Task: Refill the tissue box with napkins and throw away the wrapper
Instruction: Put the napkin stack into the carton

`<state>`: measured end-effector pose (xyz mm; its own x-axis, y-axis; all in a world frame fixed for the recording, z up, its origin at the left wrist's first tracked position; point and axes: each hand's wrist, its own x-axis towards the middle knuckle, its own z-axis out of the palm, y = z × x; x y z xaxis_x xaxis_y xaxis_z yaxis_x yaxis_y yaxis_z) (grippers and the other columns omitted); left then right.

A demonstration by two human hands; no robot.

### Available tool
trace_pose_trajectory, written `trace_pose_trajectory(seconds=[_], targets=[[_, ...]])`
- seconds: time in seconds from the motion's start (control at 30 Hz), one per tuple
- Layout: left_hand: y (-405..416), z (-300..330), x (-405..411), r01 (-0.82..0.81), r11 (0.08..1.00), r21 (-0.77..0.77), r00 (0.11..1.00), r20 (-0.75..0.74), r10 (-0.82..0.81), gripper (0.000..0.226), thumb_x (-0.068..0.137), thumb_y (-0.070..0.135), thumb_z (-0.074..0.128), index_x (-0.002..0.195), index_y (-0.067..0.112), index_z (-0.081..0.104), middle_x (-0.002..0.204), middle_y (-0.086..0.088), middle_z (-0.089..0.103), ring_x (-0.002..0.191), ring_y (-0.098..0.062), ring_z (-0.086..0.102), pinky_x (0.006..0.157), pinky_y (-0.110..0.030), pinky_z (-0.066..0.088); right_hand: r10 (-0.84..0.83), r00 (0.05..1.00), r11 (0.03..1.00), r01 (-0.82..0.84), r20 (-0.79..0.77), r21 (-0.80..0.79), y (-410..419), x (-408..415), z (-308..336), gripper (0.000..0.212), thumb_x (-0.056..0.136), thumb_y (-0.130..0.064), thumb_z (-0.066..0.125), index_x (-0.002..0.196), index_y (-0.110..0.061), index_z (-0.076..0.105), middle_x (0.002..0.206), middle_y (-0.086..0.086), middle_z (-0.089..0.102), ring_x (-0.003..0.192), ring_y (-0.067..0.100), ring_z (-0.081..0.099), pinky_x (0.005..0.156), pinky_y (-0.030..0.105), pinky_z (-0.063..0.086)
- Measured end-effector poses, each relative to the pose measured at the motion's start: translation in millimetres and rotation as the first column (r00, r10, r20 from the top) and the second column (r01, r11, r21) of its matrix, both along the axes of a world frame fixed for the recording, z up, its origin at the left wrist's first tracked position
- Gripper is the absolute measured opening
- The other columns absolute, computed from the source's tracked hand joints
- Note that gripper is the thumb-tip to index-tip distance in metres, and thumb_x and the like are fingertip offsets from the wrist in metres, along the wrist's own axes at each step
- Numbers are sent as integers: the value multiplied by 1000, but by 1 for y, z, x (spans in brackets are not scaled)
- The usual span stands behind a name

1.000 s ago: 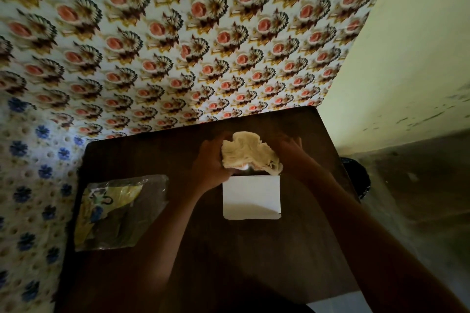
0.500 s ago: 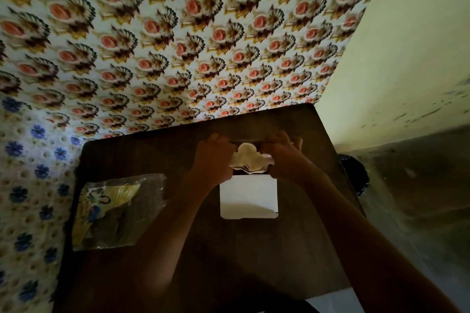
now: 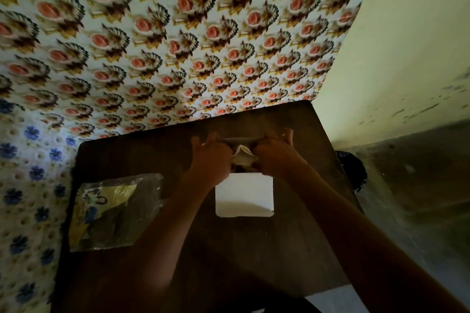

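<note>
A white tissue box point(image 3: 244, 195) stands in the middle of the dark wooden table point(image 3: 254, 256), its near side facing me. A wad of cream napkins point(image 3: 243, 156) sticks out of its top, mostly sunk between my hands. My left hand point(image 3: 211, 157) presses on the napkins from the left and my right hand point(image 3: 276, 155) from the right, fingers curled over the box's far rim. The crumpled clear wrapper point(image 3: 114, 211) with yellow and blue print lies on the table's left side, apart from both hands.
Flower-patterned wallpaper point(image 3: 178, 40) backs the table. A plain pale wall point(image 3: 407, 46) stands to the right. A dark round bin point(image 3: 352, 170) sits on the floor by the table's right edge. Blue-flowered covering point(image 3: 25, 185) runs along the left.
The napkin wad has gone down from above the box into its top; both hands came closer together and lower, and only a small part of the napkins still shows.
</note>
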<state>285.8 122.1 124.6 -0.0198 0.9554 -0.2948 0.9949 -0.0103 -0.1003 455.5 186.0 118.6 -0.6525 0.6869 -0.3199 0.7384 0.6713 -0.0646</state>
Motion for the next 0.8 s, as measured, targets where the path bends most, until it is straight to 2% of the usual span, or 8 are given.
trace_pose_trajectory(seconds=[0.13,0.23,0.33,0.43,0.53,0.6,0.7,0.8], targets=[[4,-7,-1,21,997,-80,998,-61,-26,34,91,39,60,123,27,62,129,-3,56,141,-31,25,107,-62,26,43,997,999,-43,60,8,0,-5,-4,28,91,-47,62,111,-28,67,128,-6,64,139,24,35,111,64,17],[7,-6,3,-12,999,-31,1000,-12,11,27,95,42,53,117,28,60,124,-3,59,136,-31,32,105,-61,31,4,998,1000,-3,-69,23,0,1,-9,41,93,-52,56,128,-30,58,133,-3,62,133,27,45,106,61,24],[8,-6,6,-47,992,118,998,34,43,28,92,41,59,116,28,59,115,0,64,119,-27,51,98,-52,37,-19,978,996,36,-208,80,-3,2,-13,52,92,-41,63,141,-32,49,124,0,66,115,28,62,101,54,29],[9,-13,5,-25,974,225,999,49,15,22,97,42,56,112,30,66,105,4,68,106,-22,61,95,-45,39,-47,978,992,70,-205,108,-1,-1,-17,41,89,-38,68,129,-35,59,110,-4,73,105,26,66,104,52,26],[13,-17,7,-41,979,201,999,-1,42,21,98,39,54,99,25,70,97,2,71,103,-22,62,92,-40,43,-61,987,989,79,-145,121,0,-7,-22,10,92,-32,64,100,-27,68,91,-6,69,94,20,66,107,53,25],[17,-15,10,-37,982,187,999,-7,39,18,98,34,56,95,22,69,96,-1,71,100,-22,63,90,-37,45,-63,986,990,80,-151,113,-1,-11,-23,7,92,-30,64,89,-24,66,83,-7,65,90,20,65,107,54,25],[19,-11,13,-27,983,183,1000,18,24,17,99,31,57,95,17,67,96,-3,70,93,-22,64,83,-34,45,-62,982,991,81,-181,102,-2,-10,-23,5,91,-29,65,90,-24,67,86,-5,68,88,21,66,107,54,27],[10,-18,6,-86,926,367,986,165,26,22,96,35,61,88,16,67,87,-4,68,82,-23,65,70,-31,39,-84,944,976,143,-320,167,-9,2,-27,18,87,-27,67,103,-20,70,102,0,71,92,26,67,96,49,36]])
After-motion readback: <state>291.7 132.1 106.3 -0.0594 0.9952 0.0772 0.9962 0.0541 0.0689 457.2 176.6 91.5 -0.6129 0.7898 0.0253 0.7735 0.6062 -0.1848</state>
